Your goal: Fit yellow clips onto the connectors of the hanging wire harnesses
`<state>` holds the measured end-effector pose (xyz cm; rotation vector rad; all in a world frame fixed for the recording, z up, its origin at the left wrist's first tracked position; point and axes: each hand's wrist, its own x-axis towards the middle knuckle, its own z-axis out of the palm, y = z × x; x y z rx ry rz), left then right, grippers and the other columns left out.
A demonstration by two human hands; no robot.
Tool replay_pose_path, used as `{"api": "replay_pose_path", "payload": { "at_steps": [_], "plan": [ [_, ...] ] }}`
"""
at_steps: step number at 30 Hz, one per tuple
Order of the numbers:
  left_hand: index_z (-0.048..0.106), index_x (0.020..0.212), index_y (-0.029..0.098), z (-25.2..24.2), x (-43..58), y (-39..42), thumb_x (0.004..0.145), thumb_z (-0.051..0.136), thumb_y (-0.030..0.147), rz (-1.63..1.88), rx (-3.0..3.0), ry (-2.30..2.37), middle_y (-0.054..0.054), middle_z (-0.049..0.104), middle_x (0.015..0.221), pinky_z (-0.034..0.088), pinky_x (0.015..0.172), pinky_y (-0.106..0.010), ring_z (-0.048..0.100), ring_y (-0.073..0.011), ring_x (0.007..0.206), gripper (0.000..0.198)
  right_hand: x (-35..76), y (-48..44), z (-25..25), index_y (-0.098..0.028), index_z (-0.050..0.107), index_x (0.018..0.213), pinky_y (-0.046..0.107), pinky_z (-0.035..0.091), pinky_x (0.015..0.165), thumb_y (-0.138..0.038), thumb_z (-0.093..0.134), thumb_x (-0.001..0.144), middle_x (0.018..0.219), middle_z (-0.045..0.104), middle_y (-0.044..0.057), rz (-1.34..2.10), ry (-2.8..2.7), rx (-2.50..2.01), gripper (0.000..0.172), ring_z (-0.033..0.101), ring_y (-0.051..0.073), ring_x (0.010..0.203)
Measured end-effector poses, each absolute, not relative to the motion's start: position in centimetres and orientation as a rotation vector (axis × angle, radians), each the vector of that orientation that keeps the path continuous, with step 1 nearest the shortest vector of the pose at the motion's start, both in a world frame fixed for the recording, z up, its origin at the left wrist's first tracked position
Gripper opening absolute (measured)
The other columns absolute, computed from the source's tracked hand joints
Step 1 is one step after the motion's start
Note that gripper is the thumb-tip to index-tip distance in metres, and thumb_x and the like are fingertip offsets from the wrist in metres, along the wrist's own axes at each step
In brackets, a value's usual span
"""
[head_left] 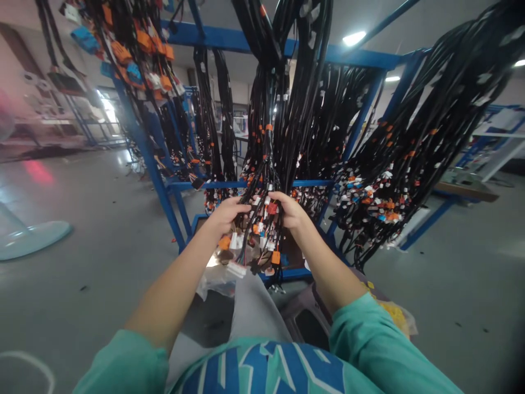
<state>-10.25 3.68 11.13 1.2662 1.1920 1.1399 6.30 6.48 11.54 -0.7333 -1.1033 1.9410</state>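
Note:
A black wire harness (268, 145) hangs in front of me, its lower end fanning out into many wires with white, orange and red connectors. My left hand (227, 215) is closed around wires at the left side of this bunch. On the opposite side, my right hand (290, 209) grips the bunch, thumb on top near a red connector (271, 208). Below the hands dangle a white connector (237, 268) and an orange connector (276, 257). Fingertips of both hands are partly hidden behind the wires.
A blue metal rack (151, 164) carries several thick harness bundles, with more bundles (394, 164) hanging at the right. A plastic stool (305, 312) stands close by, with a bag of yellow parts (396, 317) beside it. At left is a round white base (35, 239) on the floor.

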Motion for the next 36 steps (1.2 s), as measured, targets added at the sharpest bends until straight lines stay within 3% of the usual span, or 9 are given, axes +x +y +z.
{"api": "replay_pose_path", "payload": {
  "at_steps": [3,7,14,18,23,27,30,33,36],
  "plan": [
    [0.066,0.087,0.012,11.0,-11.1,3.7,0.07,0.059,0.01,1.189,1.406,1.343,-0.001,0.064,0.063,0.05,0.063,-0.031,0.062,-0.0174,0.061,0.018,6.0,5.1,12.4,-0.012,0.061,0.103,0.034,0.059,0.07,-0.026,0.032,0.093,0.077,0.073,0.008,2.086,-0.987,-0.682,0.034,0.069,0.017,0.067],
    [0.065,0.093,0.014,10.5,-11.7,3.2,0.071,0.059,0.014,1.236,1.659,1.566,-0.005,0.069,0.088,0.047,0.083,-0.036,0.062,-0.0231,0.089,0.023,5.6,4.0,12.7,-0.014,0.058,0.107,0.033,0.059,0.071,-0.022,0.032,0.094,0.081,0.073,0.006,2.033,-0.969,-0.651,0.03,0.069,0.015,0.069],
    [0.061,0.105,0.015,10.6,-11.6,2.9,0.075,0.051,0.01,1.099,1.947,1.869,-0.011,0.067,0.102,0.044,0.088,-0.041,0.06,-0.0275,0.099,0.031,6.5,4.9,12.3,-0.014,0.06,0.102,0.024,0.056,0.052,-0.034,0.03,0.095,0.079,0.071,0.008,2.02,-1.108,-0.678,0.037,0.068,0.016,0.068],
    [0.057,0.113,0.01,10.9,-11.0,3.1,0.078,0.045,0.008,0.892,2.157,2.137,-0.02,0.063,0.108,0.043,0.088,-0.047,0.056,-0.0348,0.107,0.037,7.2,6.1,11.2,-0.014,0.061,0.089,0.022,0.052,0.045,-0.032,0.047,0.085,0.071,0.069,0.006,1.919,-1.209,-0.807,0.023,0.064,0.015,0.059],
    [0.043,0.131,0.01,10.3,-10.5,3.8,0.078,0.041,0.004,0.623,2.308,2.308,-0.02,0.063,0.104,0.046,0.083,-0.045,0.057,-0.0338,0.103,0.053,6.8,8.2,9.0,-0.015,0.059,0.068,0.017,0.042,0.04,-0.019,0.063,0.066,0.054,0.061,-0.001,1.511,-1.277,-1.036,0.006,0.052,0.009,0.044],
    [0.049,0.126,0.01,8.8,-10.6,4.6,0.076,0.044,0.001,0.88,2.209,2.104,-0.022,0.059,0.114,0.04,0.095,-0.048,0.05,-0.0346,0.113,0.051,6.3,8.9,8.2,-0.016,0.06,0.074,0.022,0.048,0.046,-0.023,0.06,0.068,0.062,0.065,0.0,1.649,-1.213,-0.961,0.008,0.058,0.012,0.051],
    [0.058,0.109,0.015,7.6,-10.5,4.8,0.078,0.052,0.01,1.209,1.9,1.733,-0.015,0.058,0.116,0.036,0.101,-0.046,0.049,-0.0298,0.116,0.033,6.0,8.7,8.4,-0.017,0.059,0.081,0.025,0.053,0.052,-0.027,0.055,0.078,0.069,0.068,0.002,1.94,-1.03,-0.805,0.011,0.065,0.015,0.062],
    [0.059,0.097,0.017,6.8,-10.1,4.3,0.085,0.05,0.032,1.203,1.298,1.178,-0.01,0.064,0.098,0.048,0.088,-0.039,0.06,-0.0241,0.098,0.022,5.8,8.6,8.8,-0.017,0.057,0.084,0.027,0.055,0.055,-0.032,0.042,0.09,0.068,0.067,0.003,2.102,-0.886,-0.721,0.022,0.066,0.016,0.063],
    [0.06,0.096,0.015,6.4,-10.0,3.3,0.085,0.043,0.056,0.974,0.869,0.713,-0.01,0.066,0.085,0.053,0.071,-0.034,0.064,-0.0233,0.082,0.046,5.3,8.7,8.8,-0.017,0.057,0.087,0.031,0.057,0.059,-0.039,0.029,0.096,0.067,0.067,0.004,2.168,-0.809,-0.694,0.037,0.066,0.017,0.061]
  ]
}}
